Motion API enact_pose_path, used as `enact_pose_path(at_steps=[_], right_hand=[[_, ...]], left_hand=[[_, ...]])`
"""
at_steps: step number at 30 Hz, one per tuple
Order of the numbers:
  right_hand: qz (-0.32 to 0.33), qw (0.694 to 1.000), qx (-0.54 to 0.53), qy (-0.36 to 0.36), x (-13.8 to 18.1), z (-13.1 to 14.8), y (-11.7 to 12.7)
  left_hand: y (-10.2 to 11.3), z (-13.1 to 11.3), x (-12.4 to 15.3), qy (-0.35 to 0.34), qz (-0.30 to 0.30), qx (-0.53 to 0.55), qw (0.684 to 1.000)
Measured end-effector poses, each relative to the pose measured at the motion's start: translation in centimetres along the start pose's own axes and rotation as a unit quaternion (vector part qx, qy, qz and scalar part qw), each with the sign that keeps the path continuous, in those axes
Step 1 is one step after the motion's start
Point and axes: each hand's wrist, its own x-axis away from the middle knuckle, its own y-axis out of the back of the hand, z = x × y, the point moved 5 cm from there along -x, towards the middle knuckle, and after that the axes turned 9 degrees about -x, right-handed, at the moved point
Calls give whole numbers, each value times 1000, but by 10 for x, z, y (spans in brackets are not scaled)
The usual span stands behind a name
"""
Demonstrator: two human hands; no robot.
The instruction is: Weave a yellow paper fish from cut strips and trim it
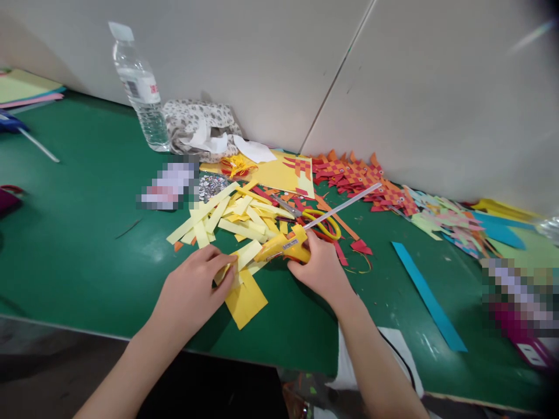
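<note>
My right hand (321, 265) is closed round the grip of a yellow hot glue gun (286, 245). A long clear glue stick (345, 205) juts from its back end toward the upper right. The nozzle points left, close to a woven piece of yellow paper strips (247, 297) at the table's front. Between thumb and fingers, my left hand (196, 285) pinches the upper left part of that woven paper. Behind both hands lies a loose heap of pale yellow paper strips (222, 218). Scissors with yellow handles (329, 227) rest partly behind the glue gun.
A water bottle (142, 96) stands by the wall, beside a spotted cloth bag (201, 125). Red and orange woven paper fish (353, 174) are piled at the back. A blue strip (428, 297) lies at right. Googly eyes (212, 189) sit behind the heap.
</note>
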Motion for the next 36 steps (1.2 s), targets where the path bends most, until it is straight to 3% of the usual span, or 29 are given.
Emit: enact_pose_path(at_steps=[6,22,30,36], right_hand=[[4,1000,8,-15,0,-2,-1],[-17,999,23,-39,-1,-5,4],[-120,988,-36,-86,-2,-12,25],[-172,971,-98,-132,0,-14,32]], left_hand=[[-2,1,-4,28,-23,-36,999],[-4,-2,-2,6,-56,-57,997],[-8,-13,4,-137,-117,-101,979],[-9,-14,4,-174,-129,-130,968]])
